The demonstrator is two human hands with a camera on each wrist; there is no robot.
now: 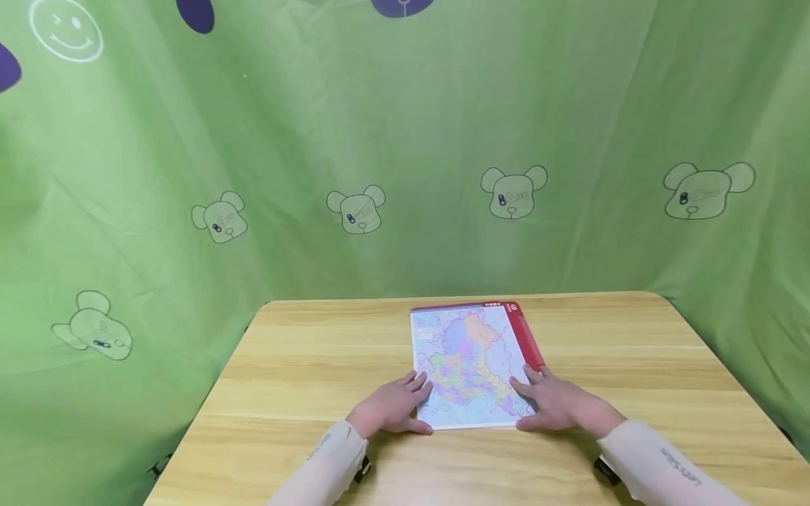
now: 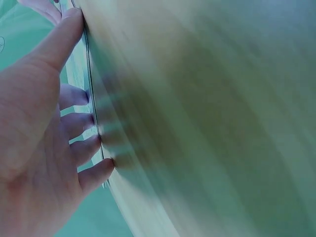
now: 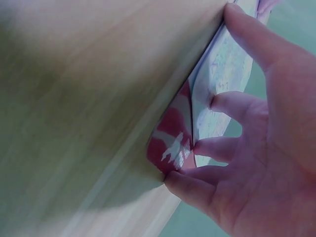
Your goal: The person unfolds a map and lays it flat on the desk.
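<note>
Close up, both wrist views are blurred and crowded by wood grain, so the map's print cannot be read there, and the head view cuts both sleeves off at its lower edge. Left hand (image 1: 394,407) lies flat with fingers spread and relaxed, its fingertips (image 2: 94,140) touching the near left edge of the map sheet (image 1: 468,365), while the right hand (image 1: 555,402) rests likewise open on the near right corner by the red margin strip (image 3: 170,143). One map sheet lies on one wooden table (image 1: 304,365), with two hands on it.
</note>
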